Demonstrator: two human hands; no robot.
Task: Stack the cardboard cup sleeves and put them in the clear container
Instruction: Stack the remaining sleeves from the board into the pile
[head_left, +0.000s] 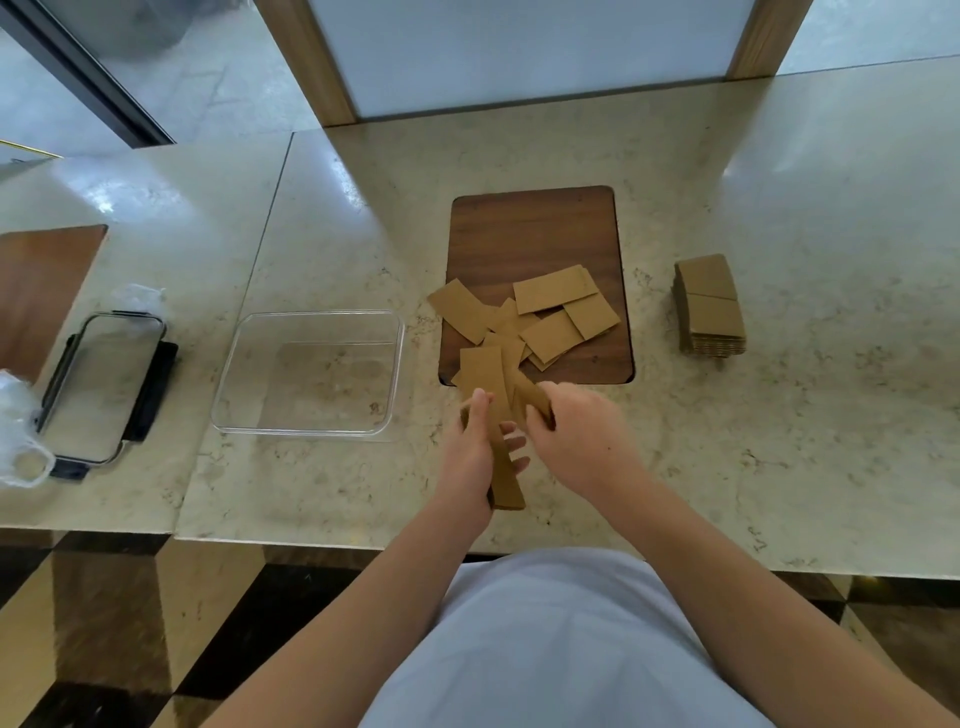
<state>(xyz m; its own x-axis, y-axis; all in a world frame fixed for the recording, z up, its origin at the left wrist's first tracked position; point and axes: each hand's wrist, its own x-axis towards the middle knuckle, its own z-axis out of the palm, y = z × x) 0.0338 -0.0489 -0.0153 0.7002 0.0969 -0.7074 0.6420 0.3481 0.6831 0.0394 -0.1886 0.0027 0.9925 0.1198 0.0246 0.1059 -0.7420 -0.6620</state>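
Note:
Several loose brown cardboard cup sleeves (550, 312) lie scattered over the near part of a dark wooden inlay (535, 228) in the counter. My left hand (470, 452) grips a small bundle of sleeves (503, 483) held on edge above the counter. Just to its right, my right hand (582, 441) pinches another sleeve (535, 402) at the pile's near end. The clear container (311, 322) stands empty to the left of the pile. Two neat stacks of sleeves (709, 306) sit on the counter to the right.
The container's clear lid with black clips (104, 384) lies at the left, next to crumpled clear plastic (15, 431). The marble counter's front edge (363, 543) runs just below my hands. A wall panel and wooden frame stand behind.

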